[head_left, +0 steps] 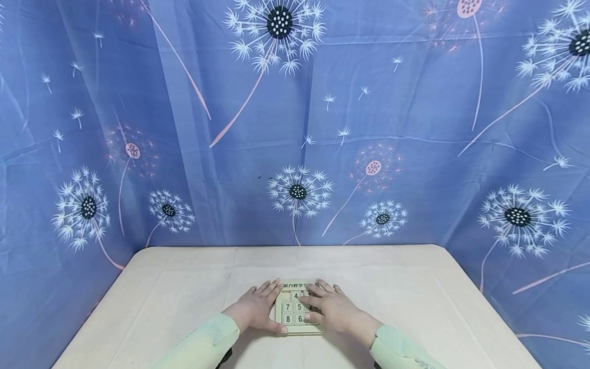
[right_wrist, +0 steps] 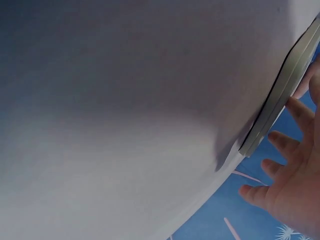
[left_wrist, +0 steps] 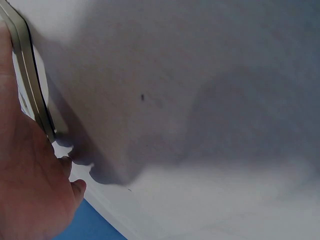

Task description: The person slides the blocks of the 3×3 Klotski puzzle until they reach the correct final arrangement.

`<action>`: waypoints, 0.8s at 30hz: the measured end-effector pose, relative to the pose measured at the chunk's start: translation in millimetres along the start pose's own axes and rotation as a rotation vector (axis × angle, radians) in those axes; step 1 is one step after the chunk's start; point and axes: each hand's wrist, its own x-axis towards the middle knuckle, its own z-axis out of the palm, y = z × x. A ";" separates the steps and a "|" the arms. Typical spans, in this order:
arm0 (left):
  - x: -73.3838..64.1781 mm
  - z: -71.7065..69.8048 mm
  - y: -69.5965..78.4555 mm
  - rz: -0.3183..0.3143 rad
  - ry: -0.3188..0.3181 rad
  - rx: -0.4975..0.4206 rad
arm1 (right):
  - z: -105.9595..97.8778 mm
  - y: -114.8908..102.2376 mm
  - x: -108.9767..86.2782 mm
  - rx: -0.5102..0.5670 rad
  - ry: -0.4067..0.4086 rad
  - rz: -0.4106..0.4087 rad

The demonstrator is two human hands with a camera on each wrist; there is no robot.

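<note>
A pale green number sliding puzzle (head_left: 292, 330) lies flat on the table, its square tiles marked with black digits such as 4, 7, 5, 8 and 6. Along its left side rests my left hand (head_left: 255, 307), fingers stretched toward the top left corner and thumb on the lower left rim. My right hand (head_left: 336, 309) is over the puzzle's right side with spread fingers, covering part of the right column. Fingertips appear to touch the tiles there, though exact contact is unclear. Both wrist views catch the puzzle's side edge (left_wrist: 36, 82) (right_wrist: 272, 107) beside the hand.
A cream-covered table (head_left: 184, 282) with rounded far corners bears the puzzle. Blue cloth (head_left: 239, 195) printed with dandelions hangs behind it and along both sides. Pale green sleeves (head_left: 203, 343) cover both forearms.
</note>
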 end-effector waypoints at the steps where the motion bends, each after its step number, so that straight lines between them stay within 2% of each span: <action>1: 0.0 -0.1 0.1 -0.001 -0.001 0.003 | 0.0 -0.5 0.4 -0.002 -0.001 0.000; 24: 3.1 3.5 -1.9 0.006 -0.015 -0.019 | 0.9 -3.8 8.6 -0.027 -0.017 0.005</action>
